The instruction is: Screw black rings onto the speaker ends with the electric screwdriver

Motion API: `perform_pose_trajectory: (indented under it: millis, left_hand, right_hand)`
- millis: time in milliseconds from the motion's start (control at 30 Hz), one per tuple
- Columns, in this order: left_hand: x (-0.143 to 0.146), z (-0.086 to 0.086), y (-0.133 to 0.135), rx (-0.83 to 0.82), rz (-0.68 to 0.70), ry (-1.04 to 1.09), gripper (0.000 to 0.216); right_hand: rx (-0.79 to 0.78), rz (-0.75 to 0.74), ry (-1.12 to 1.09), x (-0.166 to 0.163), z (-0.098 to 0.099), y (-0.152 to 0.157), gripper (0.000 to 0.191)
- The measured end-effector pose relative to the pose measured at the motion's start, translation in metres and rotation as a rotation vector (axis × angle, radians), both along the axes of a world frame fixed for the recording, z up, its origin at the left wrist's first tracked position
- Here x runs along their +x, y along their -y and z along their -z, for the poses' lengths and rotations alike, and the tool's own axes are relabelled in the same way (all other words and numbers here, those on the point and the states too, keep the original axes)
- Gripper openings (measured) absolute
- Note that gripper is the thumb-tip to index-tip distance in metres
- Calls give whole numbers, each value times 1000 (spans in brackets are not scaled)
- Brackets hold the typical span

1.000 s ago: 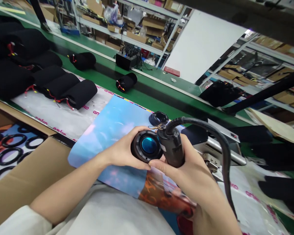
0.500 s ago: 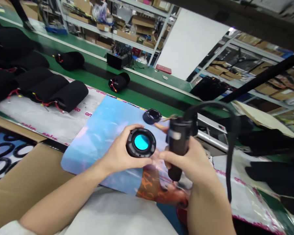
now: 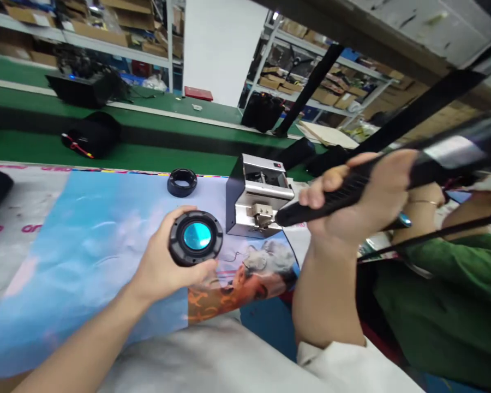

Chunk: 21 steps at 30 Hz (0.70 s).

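My left hand (image 3: 157,265) is wrapped around a black round housing with a shiny cyan disc (image 3: 197,236) at its centre, face up above the printed mat (image 3: 102,229). In my right hand (image 3: 347,215) is a black electric screwdriver (image 3: 429,164), held slanting. Its tip points left and down at the metal pick-up block on the front of a silver and black screw feeder (image 3: 265,192). Whether the tip touches the block, I cannot tell. A black ring (image 3: 181,189) lies on the mat beyond my left hand.
A person in green (image 3: 462,284) is close on my right. Behind the mat runs a green belt (image 3: 143,153) carrying a black cylindrical case with red wires (image 3: 96,134). A black box with cables (image 3: 82,90) stands farther back. Dark posts (image 3: 311,90) slant overhead on the right.
My view has turned right. The screwdriver has swung from upright beside the housing to slanting at the screw feeder. My left hand still grips the housing. The person in green has come into view.
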State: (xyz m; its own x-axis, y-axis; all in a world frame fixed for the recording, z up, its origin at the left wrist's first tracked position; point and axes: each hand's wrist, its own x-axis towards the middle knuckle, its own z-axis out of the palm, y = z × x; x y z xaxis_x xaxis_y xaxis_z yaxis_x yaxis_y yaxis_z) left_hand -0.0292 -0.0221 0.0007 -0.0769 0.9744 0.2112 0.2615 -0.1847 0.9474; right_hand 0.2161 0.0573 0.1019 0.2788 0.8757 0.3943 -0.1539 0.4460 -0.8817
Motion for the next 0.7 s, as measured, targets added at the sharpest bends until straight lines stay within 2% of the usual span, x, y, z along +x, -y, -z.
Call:
perform_pose_trajectory:
  millis: [67, 167, 233, 400, 467, 533, 633, 700]
  left_hand:
    - [20, -7, -10, -33, 106, 26, 78]
    - [37, -11, -18, -42, 190, 66, 76]
    - [40, -11, -20, -35, 201, 66, 75]
    - [35, -7, -20, 2, 147, 2, 78]
    - [34, -6, -21, 12, 144, -8, 78]
    - [34, -7, -21, 20, 147, -8, 77]
    - [35, -8, -22, 5, 166, 8, 77]
    - [35, -8, -21, -7, 182, 19, 78]
  right_hand:
    - [6, -2, 130, -7, 2, -6, 58]
    - [-72, -7, 274, -10, 3, -13, 73]
    - [-146, -34, 351, -6, 2, -16, 79]
    - [-298, -132, 489, 0, 4, -18, 81]
    - [-281, -158, 456, -3, 9, -19, 82]
    - [-218, -166, 318, -7, 13, -19, 76]
    - [-102, -130, 99, -12, 9, -13, 52]
    - [29, -117, 32, -13, -6, -4, 36]
